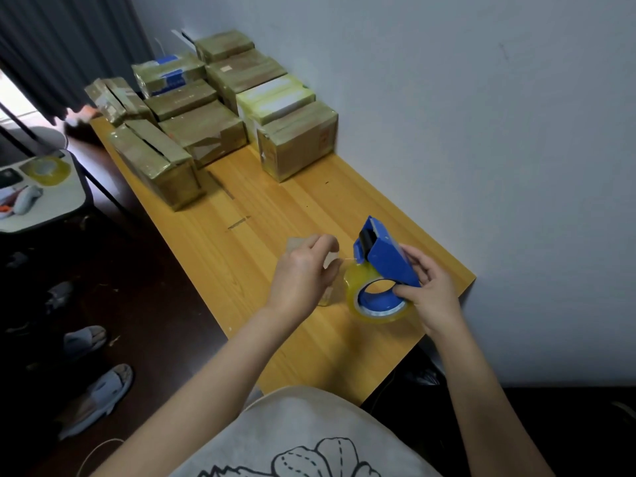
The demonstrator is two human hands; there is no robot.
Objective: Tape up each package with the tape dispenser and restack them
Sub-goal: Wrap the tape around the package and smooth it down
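A blue tape dispenser (385,258) with a roll of clear yellowish tape (378,311) stands on the near part of the wooden table (275,208). My right hand (426,284) grips the dispenser's body and the roll's blue hub. My left hand (306,270) pinches the free end of the tape, a clear strip (328,290) drawn out to the left of the cutter. Several taped cardboard packages (213,108) sit at the far end of the table, the nearest ones being a long box (158,166) and a squarer box (299,139).
A white wall (481,132) runs along the table's right side. A small side table (44,197) at the left carries a spare tape roll (46,170) and other items. Slippers (93,397) lie on the dark floor. A dark curtain (69,46) hangs at the back left.
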